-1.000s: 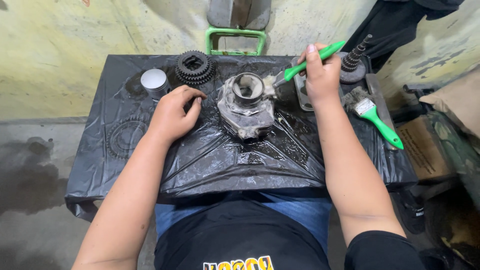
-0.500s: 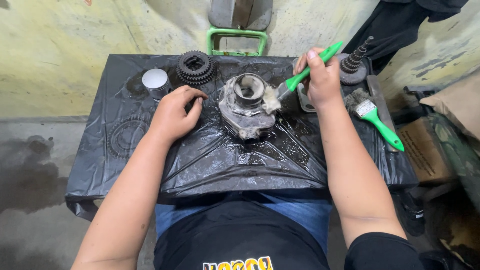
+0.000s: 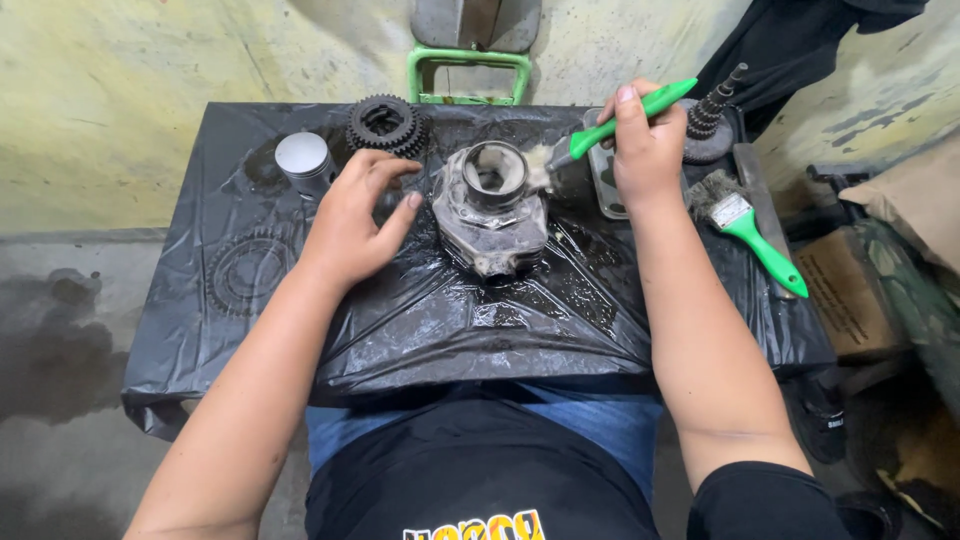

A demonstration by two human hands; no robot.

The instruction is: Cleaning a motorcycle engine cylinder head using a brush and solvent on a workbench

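Note:
A grey metal engine cylinder [image 3: 492, 210] sits in the middle of a table covered in wet black plastic sheet [image 3: 500, 320]. My right hand [image 3: 645, 150] grips a green-handled brush [image 3: 610, 125], its bristles touching the cylinder's upper right rim. My left hand [image 3: 360, 215] rests on the sheet just left of the cylinder, fingers curled and apart, fingertips near its side; it holds nothing.
A dark gear cluster [image 3: 388, 124] and a silver piston [image 3: 303, 160] lie at the back left. A second green-handled brush [image 3: 750, 228], a geared shaft [image 3: 708, 125] and a flat metal plate [image 3: 605, 180] lie at the right. A green frame [image 3: 468, 75] stands behind; cardboard boxes [image 3: 850, 290] sit at the right.
The brush head has come down from beside the cylinder onto its upper right rim. My left hand has stayed beside the cylinder.

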